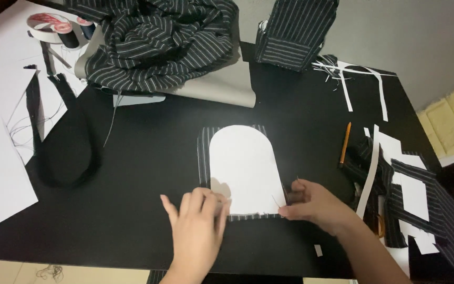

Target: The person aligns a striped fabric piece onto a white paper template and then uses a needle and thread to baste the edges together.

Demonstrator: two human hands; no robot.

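Observation:
A white paper pattern (245, 165) with a rounded top lies on a piece of black striped fabric (204, 155) on the black table (148, 158). My left hand (198, 226) rests on the pattern's lower left corner, fingers pressed on the paper and fabric edge. My right hand (311, 202) is at the lower right corner, its fingers pinched on a thin pin (276, 202) at the pattern's edge.
A heap of striped fabric (158, 37) and a grey sheet (222, 84) lie at the back. Thread spools and a tape roll (53, 26) sit far left on white paper. An orange pencil (345, 143), paper strips and fabric scraps (411, 200) lie right.

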